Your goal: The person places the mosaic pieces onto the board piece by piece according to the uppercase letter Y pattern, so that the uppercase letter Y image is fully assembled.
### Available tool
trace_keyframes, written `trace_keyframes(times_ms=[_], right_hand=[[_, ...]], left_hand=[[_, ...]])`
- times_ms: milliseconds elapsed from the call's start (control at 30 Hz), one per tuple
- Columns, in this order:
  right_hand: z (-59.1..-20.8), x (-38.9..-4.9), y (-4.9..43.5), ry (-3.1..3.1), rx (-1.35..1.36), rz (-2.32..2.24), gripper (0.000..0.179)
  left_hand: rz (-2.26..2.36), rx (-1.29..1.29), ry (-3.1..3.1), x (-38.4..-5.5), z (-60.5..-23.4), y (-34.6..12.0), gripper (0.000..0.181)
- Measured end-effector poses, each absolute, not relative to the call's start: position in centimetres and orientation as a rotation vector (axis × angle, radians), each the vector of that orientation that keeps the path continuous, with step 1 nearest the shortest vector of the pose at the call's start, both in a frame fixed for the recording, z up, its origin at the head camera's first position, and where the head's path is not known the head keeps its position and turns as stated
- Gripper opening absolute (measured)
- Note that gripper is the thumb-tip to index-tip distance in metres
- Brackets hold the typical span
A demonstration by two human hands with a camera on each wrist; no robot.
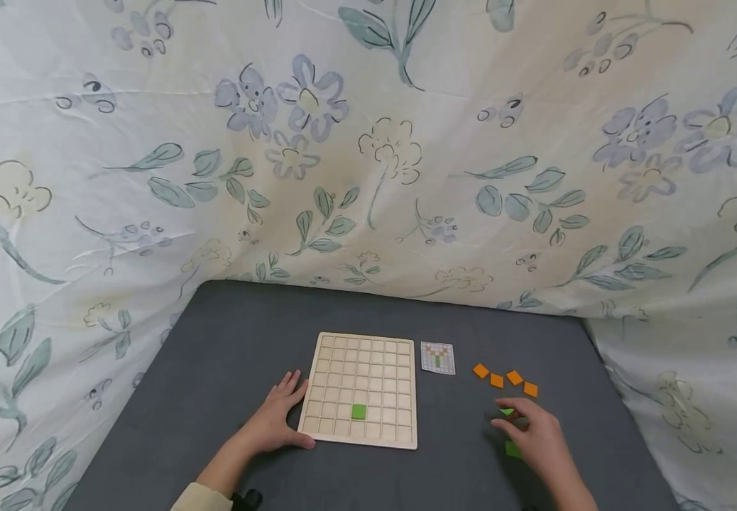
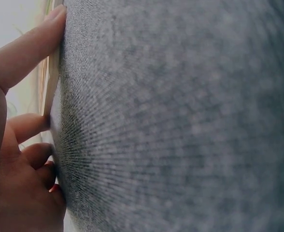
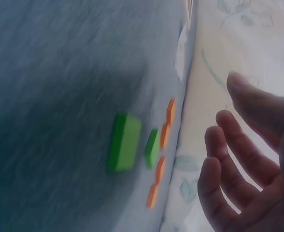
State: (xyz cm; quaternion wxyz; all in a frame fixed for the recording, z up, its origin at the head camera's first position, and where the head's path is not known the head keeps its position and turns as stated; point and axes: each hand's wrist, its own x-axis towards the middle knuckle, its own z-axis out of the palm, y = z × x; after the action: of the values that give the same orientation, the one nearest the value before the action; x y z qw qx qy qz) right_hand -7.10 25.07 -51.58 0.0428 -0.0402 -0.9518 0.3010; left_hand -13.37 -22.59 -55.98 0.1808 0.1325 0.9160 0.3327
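A pale wooden grid board (image 1: 384, 372) lies flat on the dark table, with one green square tile (image 1: 358, 411) in a lower cell. My left hand (image 1: 273, 422) touches the board's left edge and lower-left corner, thumb and fingers spread. In the left wrist view, the thumb (image 2: 33, 48) lies along the board's edge (image 2: 51, 82). Over the right side, my right hand (image 1: 534, 433) is held above two loose green tiles, thumb and fingers apart and nothing between them. Those are a nearer green tile (image 3: 125, 142) and a farther green tile (image 3: 152, 147).
Several orange square tiles (image 1: 514, 377) lie beyond the right hand. A small printed pattern card (image 1: 437, 358), showing orange and green squares on a grid, sits beside the board's upper right. Floral cloth (image 1: 368, 177) hangs behind the table (image 1: 266, 319) and along its sides.
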Motion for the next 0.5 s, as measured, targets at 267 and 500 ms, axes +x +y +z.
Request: trace_keyframes(times_ms=[267, 500], right_hand=[[-52.9, -5.4, 28.3, -3.125, -0.236, 0.959, 0.053], [-53.7, -4.6, 28.9, -3.228, -0.306, 0.958, 0.054]], left_hand=[[0.955, 0.398, 2.581, -12.9, -56.1, -23.0, 0.121], [0.954, 0.416, 2.588, -12.7, -56.4, -23.6, 0.121]])
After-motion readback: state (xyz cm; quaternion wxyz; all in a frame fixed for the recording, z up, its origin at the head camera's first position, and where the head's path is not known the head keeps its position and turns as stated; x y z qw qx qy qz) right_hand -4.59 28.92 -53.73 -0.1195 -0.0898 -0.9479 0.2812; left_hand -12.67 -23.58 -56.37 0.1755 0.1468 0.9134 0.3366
